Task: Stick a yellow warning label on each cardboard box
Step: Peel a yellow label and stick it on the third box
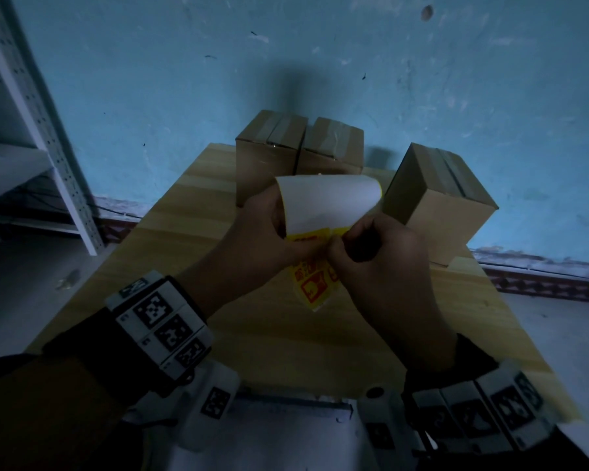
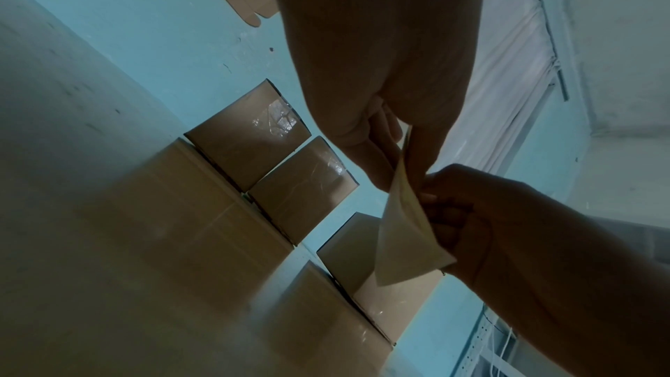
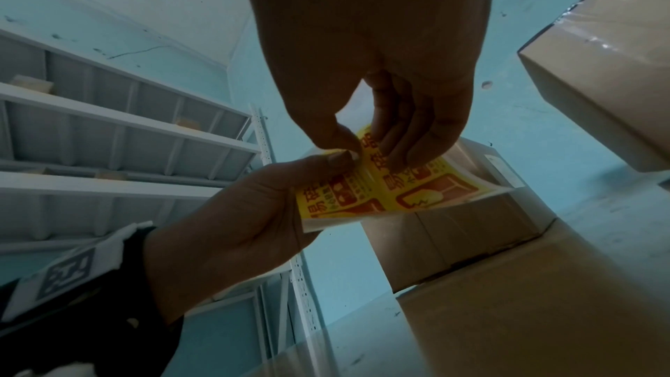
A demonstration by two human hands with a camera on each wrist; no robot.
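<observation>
Label sheet [image 1: 315,266] held mid-air above table [image 1: 191,212], between both hands. Left hand [image 1: 252,246] grips its edge; right hand [image 1: 381,256] pinches a corner. Cardboard boxes [image 1: 439,198] just beyond.

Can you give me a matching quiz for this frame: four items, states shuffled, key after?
Items:
1. left hand
2. right hand
3. label sheet
4. lone box

States:
A. stands apart on the table's right side, no label on its visible faces
B. curled over, white backing up
C. holds the sheet's left side
D. pinches a yellow label's edge

Pairs: 1-C, 2-D, 3-B, 4-A
</observation>
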